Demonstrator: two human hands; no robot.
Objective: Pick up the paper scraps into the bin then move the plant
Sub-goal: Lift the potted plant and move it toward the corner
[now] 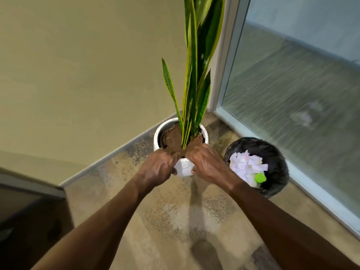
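- The plant (194, 75) stands in a white pot (181, 164) on the floor (155, 221), in the corner by the wall (78, 75) and the glass door (292, 84).
- The near rim of the pot is gripped by the left hand (158, 168) and the right hand (206, 164) — fingers are curled over the edge, thumbs pressed on the outside.
- The paper scraps (245, 166) are seen in the black bin (276, 158), just beside the pot.
- The pot could be tipped, since only one side is held — soil could be spilled.
- The bin could be bumped by the pot or the right arm, and scraps could be knocked out.
- The long leaves are cut off at the top.
- The fingertips inside the pot are hidden.
- The dark thing at the bottom left is too blurred to be named.
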